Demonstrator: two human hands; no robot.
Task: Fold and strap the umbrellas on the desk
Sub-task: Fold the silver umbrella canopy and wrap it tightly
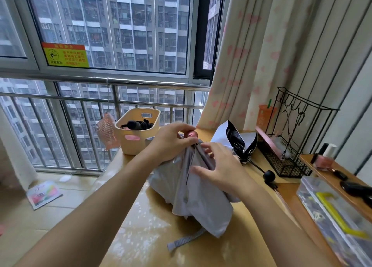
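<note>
A grey umbrella (203,198) lies loosely bunched in the middle of the wooden desk (153,238), its pink tip cap (190,135) pointing away from me. My left hand (171,142) grips the umbrella just below that cap. My right hand (221,170) lies on the grey cloth with fingers spread, pressing the folds. The grey strap (184,240) trails loose on the desk toward me. A second umbrella (239,142), white outside and black inside, lies half open at the back right, its black handle knob (269,176) resting on the desk.
A beige basket (138,140) with black items stands at the desk's far left, a pink fan (107,134) beside it. A black wire rack (287,154) is at the back right. A clear box with a yellow handle (334,212) sits on the right.
</note>
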